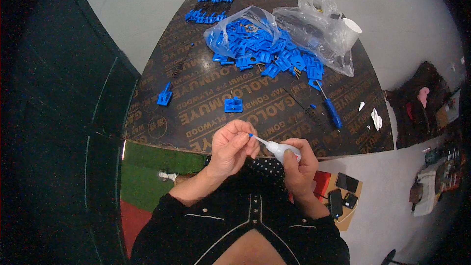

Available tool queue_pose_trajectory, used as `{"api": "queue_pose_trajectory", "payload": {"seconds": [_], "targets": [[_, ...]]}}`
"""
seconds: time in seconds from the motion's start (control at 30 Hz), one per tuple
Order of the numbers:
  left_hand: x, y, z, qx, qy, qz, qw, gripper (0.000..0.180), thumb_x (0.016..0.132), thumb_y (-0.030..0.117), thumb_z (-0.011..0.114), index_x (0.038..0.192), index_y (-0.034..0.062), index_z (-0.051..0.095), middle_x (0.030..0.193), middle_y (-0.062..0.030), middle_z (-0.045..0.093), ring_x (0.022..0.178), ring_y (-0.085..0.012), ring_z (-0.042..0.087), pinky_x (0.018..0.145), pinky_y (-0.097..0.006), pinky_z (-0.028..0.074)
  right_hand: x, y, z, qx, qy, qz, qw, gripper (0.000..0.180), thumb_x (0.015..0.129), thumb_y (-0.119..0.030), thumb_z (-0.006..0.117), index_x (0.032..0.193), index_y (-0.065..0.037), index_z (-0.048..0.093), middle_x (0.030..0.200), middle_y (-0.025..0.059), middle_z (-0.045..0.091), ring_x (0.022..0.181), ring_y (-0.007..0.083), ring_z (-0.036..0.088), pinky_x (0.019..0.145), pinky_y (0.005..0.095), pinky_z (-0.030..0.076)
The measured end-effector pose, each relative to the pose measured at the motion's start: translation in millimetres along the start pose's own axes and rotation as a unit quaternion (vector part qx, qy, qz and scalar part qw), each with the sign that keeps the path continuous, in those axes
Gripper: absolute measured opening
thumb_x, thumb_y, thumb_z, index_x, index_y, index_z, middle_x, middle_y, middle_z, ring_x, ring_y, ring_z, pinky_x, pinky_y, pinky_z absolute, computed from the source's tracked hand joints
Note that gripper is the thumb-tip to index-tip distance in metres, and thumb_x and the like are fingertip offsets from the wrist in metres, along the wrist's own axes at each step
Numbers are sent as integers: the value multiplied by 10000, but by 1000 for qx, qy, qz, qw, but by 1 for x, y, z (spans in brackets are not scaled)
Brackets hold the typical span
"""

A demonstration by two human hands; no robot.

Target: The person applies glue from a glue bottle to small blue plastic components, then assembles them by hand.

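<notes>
My left hand [227,148] is closed in a pinch, with a small blue plastic piece [250,135] at its fingertips. In my right hand [301,168] lies a small white squeeze bottle [278,150], tilted so that its thin nozzle points left. The nozzle tip is at or very near the blue piece; whether they touch is too small to tell. Just beyond my left hand, a blue plastic part [233,105] rests on the dark plywood table [196,132], a thin metal pin rising behind it. Another blue part [164,96] lies farther left.
A large heap of blue parts [289,59] spills from a clear plastic bag [216,39]. Beside it are a second bag [314,34] and a white cup [350,30]. Blue parts stand in rows [208,18] far left. To the right lie a blue-handled screwdriver [332,113] and white scraps [376,119].
</notes>
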State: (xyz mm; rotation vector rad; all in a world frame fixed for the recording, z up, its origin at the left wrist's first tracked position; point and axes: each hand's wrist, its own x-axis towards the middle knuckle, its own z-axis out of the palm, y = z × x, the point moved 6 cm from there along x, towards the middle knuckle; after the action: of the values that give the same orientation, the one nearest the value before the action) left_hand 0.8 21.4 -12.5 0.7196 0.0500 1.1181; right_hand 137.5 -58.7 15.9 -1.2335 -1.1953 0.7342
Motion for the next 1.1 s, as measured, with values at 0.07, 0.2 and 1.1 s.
{"api": "queue_pose_trajectory", "payload": {"seconds": [0.07, 0.2, 1.1], "targets": [[0, 1, 0, 7, 4, 5, 1000, 161, 914, 118, 559, 983, -24, 530, 772, -100, 548, 629, -131, 494, 564, -285, 446, 0, -2, 1, 0, -2, -9, 1000, 162, 867, -36, 486, 1003, 19, 554, 891, 42, 576, 772, 69, 509, 682, 208, 410], [0, 0, -1, 9, 0, 6, 1000, 166, 915, 121, 559, 982, -27, 527, 773, -101, 547, 630, -130, 494, 565, -287, 446, 0, -3, 0, 0, -3, -5, 1000, 161, 871, -47, 491, 1004, 18, 554, 891, 44, 577, 773, 69, 508, 680, 207, 408], [0, -1, -3, 6, 31, -13, 999, 151, 920, 124, 553, 982, -12, 536, 753, -77, 539, 624, -129, 481, 554, -280, 438, 10, -11, -3, -90, 2, -66, 994, 148, 835, -49, 567, 971, 8, 577, 818, 92, 634, 706, 124, 601, 633, 254, 467]]}}
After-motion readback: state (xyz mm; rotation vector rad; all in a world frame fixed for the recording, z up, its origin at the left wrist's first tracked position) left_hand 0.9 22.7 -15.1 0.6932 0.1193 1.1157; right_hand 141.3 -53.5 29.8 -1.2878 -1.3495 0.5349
